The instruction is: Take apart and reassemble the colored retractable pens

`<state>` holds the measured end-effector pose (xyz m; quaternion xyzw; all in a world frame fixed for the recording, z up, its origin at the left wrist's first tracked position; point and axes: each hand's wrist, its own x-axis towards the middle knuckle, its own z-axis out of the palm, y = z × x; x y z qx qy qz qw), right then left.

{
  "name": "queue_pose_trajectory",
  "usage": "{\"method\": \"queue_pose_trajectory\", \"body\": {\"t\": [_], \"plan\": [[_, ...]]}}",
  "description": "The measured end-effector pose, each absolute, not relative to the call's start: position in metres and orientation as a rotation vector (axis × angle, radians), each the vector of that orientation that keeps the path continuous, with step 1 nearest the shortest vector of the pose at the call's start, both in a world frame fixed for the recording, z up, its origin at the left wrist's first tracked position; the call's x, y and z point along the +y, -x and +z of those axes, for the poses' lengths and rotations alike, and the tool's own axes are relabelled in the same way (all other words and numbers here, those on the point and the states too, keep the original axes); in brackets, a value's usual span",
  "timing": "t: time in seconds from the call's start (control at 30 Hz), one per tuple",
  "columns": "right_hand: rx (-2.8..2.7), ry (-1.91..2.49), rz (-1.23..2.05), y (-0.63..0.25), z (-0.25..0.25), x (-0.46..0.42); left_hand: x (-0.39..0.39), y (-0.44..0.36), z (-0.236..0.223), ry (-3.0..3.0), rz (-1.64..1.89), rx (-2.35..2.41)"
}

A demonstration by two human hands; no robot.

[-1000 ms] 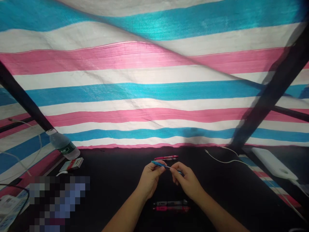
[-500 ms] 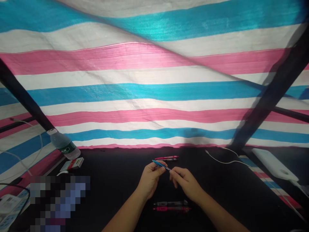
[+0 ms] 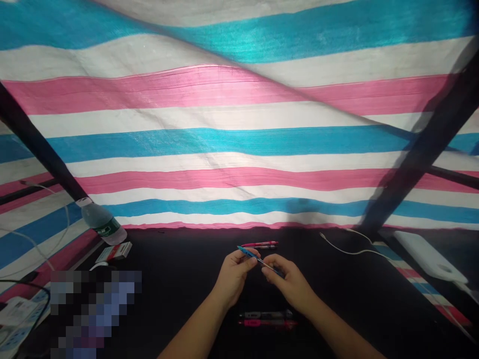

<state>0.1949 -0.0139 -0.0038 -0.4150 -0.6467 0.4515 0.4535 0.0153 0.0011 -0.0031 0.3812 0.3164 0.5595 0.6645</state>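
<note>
Left hand: thumb and fingers are pinching the blue barrel of a pen.
Right hand: thumb and fingertips are closing round the pen's darker lower end.
Blue pen: is lying within the grip and spanning both hands, its blue end pointing up and leftward out of the left fingers, its slim middle showing in the gap; from where I am standing, I cannot tell whether it is in one piece.
Red pen: is lying just beyond the grip, with a paler pen beside it.
Dark pen: is resting on the near side of the grip, a pink pen running alongside.
Bottle: is leaning well to the left of the grip, above a small box.
White cable: is curving to the right of the grip, towards a white device.
Black tabletop: is extending beneath the hands.
</note>
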Motion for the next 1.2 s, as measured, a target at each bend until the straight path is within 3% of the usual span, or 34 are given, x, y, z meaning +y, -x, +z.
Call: {"method": "queue_pose_trajectory", "body": {"t": [0.43, 0.67, 0.83, 1.2], "plan": [[-1.273, 0.785, 1.743, -0.195, -0.017, -0.009, -0.003, -0.017, -0.002, -0.904, 1.195, 0.693], [-0.867, 0.682, 1.704, -0.195, -0.012, -0.01, -0.001, -0.013, -0.003, -0.982, 1.278, 0.752], [-0.65, 0.588, 1.638, -0.2, -0.011, -0.001, -0.001, -0.012, -0.003, -1.105, 1.14, 0.846], [-0.403, 0.278, 1.6, -0.227, 0.021, 0.0, 0.019, 0.002, -0.018, -0.865, 1.305, 1.033]]}}
